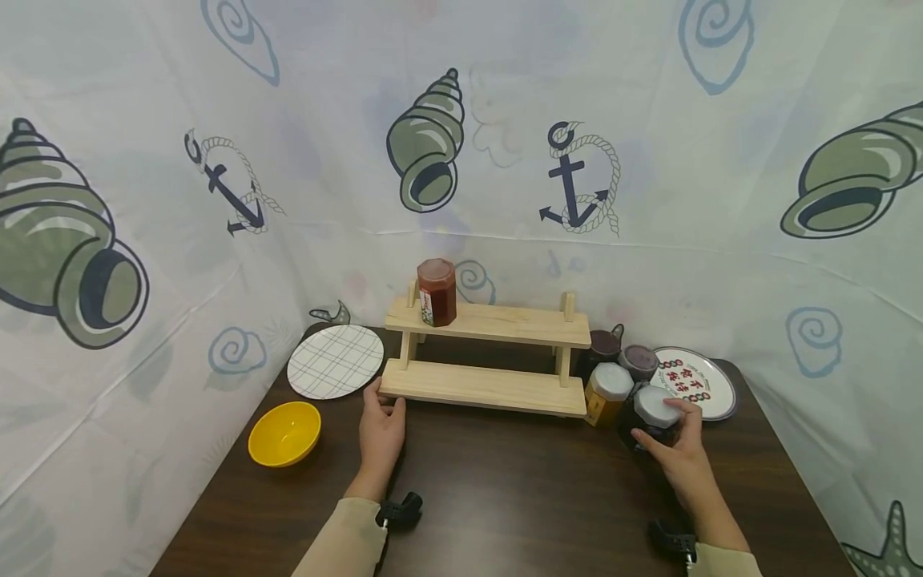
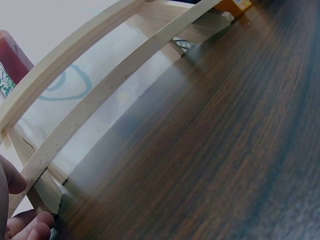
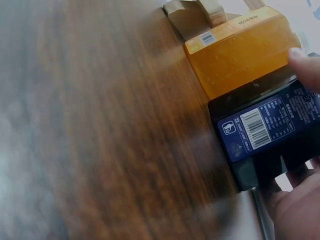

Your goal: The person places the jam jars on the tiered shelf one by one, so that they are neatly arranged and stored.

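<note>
My left hand (image 1: 382, 431) grips the left end of a two-tier wooden rack (image 1: 483, 385). In the left wrist view its thumb lies by the lower board and its fingers (image 2: 40, 227) curl near the rack's foot. A red-brown jar (image 1: 437, 292) stands on the upper board, towards the left. My right hand (image 1: 681, 449) holds a dark jar with a white lid (image 1: 654, 406), thumb on one side and fingers on the other. Its blue label with a barcode (image 3: 257, 127) shows in the right wrist view. Right beside it stands an amber jar (image 3: 245, 52), also white-lidded.
Two more dark jars (image 1: 638, 362) stand behind, right of the rack. A plate with red lettering (image 1: 710, 381) lies at the back right. On the left are a white grid-patterned plate (image 1: 335, 361) and a yellow bowl (image 1: 284, 434). A printed curtain (image 1: 505, 184) hangs behind the dark table (image 1: 519, 497).
</note>
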`<state>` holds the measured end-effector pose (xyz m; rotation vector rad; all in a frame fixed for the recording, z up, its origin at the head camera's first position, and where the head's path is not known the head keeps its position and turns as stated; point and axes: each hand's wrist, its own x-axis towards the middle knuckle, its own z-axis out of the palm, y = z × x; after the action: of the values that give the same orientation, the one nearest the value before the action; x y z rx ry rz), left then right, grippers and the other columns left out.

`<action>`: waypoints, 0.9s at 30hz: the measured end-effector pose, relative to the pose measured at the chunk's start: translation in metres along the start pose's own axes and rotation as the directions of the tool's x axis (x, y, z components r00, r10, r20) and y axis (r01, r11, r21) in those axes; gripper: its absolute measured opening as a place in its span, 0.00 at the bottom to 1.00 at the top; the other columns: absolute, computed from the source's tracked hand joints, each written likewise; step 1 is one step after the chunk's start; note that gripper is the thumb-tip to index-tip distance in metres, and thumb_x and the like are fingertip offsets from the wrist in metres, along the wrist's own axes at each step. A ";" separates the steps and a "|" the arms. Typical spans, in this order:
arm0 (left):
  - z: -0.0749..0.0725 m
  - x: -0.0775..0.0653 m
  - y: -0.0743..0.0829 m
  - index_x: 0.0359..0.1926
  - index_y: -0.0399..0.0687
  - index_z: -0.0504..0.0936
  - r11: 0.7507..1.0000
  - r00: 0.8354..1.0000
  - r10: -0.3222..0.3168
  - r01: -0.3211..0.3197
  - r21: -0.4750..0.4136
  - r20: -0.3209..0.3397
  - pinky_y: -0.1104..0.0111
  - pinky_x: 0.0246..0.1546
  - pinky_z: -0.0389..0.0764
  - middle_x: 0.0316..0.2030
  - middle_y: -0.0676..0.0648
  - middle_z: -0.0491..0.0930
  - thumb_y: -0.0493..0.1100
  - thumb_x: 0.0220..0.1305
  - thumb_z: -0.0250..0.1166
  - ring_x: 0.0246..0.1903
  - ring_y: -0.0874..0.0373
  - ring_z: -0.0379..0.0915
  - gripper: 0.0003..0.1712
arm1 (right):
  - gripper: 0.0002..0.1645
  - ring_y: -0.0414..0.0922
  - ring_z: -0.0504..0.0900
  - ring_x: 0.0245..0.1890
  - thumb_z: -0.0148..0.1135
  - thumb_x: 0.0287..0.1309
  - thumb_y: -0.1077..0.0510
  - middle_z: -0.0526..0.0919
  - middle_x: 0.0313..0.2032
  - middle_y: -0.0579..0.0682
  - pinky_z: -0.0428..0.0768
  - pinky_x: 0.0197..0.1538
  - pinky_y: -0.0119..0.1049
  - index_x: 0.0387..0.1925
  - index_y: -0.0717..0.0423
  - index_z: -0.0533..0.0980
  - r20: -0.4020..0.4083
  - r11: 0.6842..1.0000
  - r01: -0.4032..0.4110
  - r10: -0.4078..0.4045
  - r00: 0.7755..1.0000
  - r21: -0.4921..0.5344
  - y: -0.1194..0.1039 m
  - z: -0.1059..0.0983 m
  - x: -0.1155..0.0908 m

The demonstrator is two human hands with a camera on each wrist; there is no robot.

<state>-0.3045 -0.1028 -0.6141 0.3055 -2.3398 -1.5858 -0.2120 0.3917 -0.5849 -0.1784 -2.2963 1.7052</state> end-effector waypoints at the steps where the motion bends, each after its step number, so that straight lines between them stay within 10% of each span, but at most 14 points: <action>1: 0.000 0.000 0.000 0.83 0.49 0.62 1.000 1.000 0.001 -0.001 0.000 -0.001 0.60 0.45 0.78 0.60 0.38 0.80 0.45 0.79 0.62 0.49 0.44 0.80 0.37 | 0.53 0.30 0.63 0.66 0.76 0.68 0.60 0.61 0.68 0.40 0.64 0.60 0.13 0.78 0.43 0.48 -0.005 1.000 0.001 -0.001 1.000 -0.003 0.000 0.000 0.000; 27: 0.003 0.002 -0.002 0.83 0.48 0.61 1.000 1.000 -0.008 0.008 0.014 -0.008 0.59 0.45 0.78 0.60 0.37 0.78 0.44 0.79 0.62 0.49 0.44 0.81 0.38 | 0.58 0.31 0.76 0.58 0.84 0.59 0.59 0.75 0.63 0.41 0.79 0.50 0.17 0.84 0.34 0.62 -0.176 0.999 -0.044 0.040 0.983 -0.019 -0.001 -0.004 0.001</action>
<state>-0.3078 -0.1019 -0.6171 0.3244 -2.3483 -1.5694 -0.2115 0.3948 -0.5831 -0.3700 -2.1977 1.6138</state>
